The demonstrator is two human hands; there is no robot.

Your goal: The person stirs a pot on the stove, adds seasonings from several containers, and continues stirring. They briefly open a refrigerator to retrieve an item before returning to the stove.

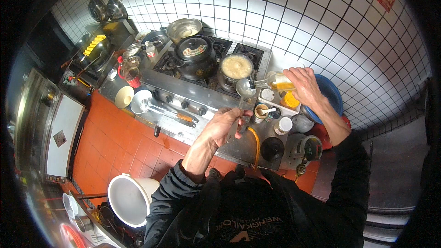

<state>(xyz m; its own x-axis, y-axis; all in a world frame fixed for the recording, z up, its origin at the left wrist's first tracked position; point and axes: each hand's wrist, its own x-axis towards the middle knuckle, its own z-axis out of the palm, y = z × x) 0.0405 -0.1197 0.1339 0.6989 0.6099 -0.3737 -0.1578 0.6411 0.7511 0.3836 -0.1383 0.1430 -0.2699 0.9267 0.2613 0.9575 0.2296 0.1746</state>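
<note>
My left hand (227,124) is closed around the handle of a metal ladle (246,87), whose bowl is just below a steaming or foaming pot (237,67) on the stove. In my right hand (303,84) is a glass bottle (280,81) of yellow liquid, tipped sideways with its neck at the ladle's bowl. Whether liquid is flowing cannot be told. The pot holds pale, frothy contents. To its left stands a black lidded pot (194,58).
Jars (283,125) and a white tray (287,109) of containers stand right of the stove. A blue basket (332,96) lies beyond. Bowls (124,97) and long-handled utensils (172,111) rest along the front edge. A white bucket (113,196) stands on the tiled floor.
</note>
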